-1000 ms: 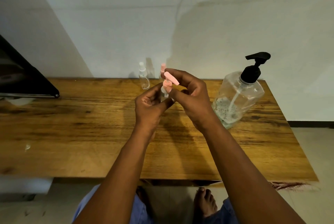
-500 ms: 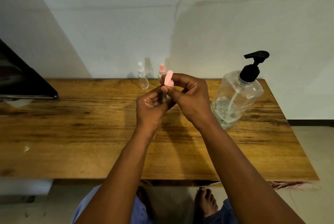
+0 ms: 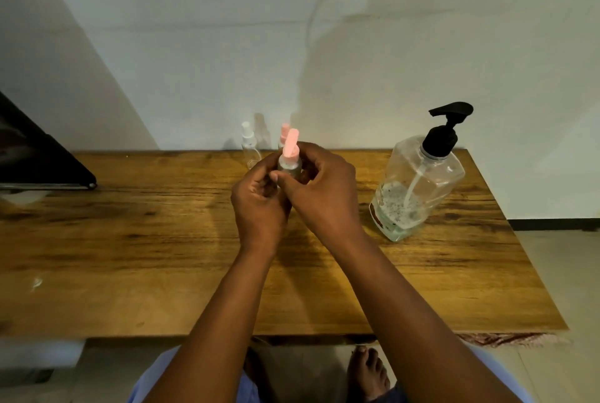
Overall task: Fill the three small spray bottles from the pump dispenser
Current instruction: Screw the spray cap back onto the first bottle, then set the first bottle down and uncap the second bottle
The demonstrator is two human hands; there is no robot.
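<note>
Both hands meet at frame centre, raised over the wooden table (image 3: 130, 256). Left hand (image 3: 259, 204): fingers curled in around the lower body of a small clear spray bottle with a pink top (image 3: 290, 160), gripping it upright. Most of the bottle body is hidden inside the two hands; only its shoulder and pink spray head show above the knuckles.

Right hand (image 3: 324, 194): fingers also curled, closing on the same bottle from the right side, thumb crossing toward the left hand. Whether the fingertips pinch the pink collar or the clear body just below it cannot be told.

Just behind the hands, upper centre, a second pink-topped spray bottle (image 3: 284, 133) stands on the table at the wall edge, largely hidden by the held one. Left of it, just beside, a clear spray bottle with a white top (image 3: 249, 146) stands upright.

Right of centre: the pump dispenser (image 3: 418, 188), a clear jug with a black pump head, standing on the table, well apart from the hands. Liquid fills only its lower part.

Far left edge: a dark flat object (image 3: 35, 162) rests on the table. Bottom of frame: blue clothing (image 3: 156, 380) and a bare foot (image 3: 367, 373) below the table's edge.
</note>
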